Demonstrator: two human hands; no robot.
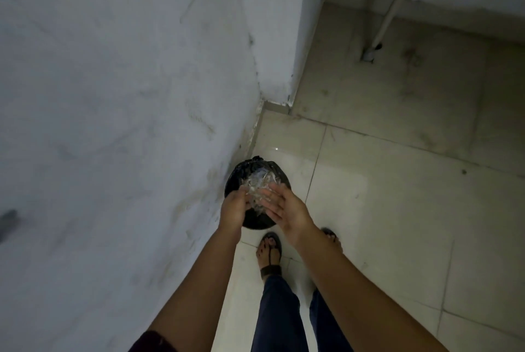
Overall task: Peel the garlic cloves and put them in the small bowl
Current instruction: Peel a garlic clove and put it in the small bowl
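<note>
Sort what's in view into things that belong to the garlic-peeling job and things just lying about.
Belongs to the job:
left hand
right hand
papery garlic skins between the hands
black-lined bin beneath them

Just there:
white pipe running down to the floor
sandals
tiled floor

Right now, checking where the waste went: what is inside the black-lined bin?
Pale papery skins heap at the top of the bin. The left hand and right hand, held above it, cover its near part, and whatever lies under the skins is hidden.
</note>
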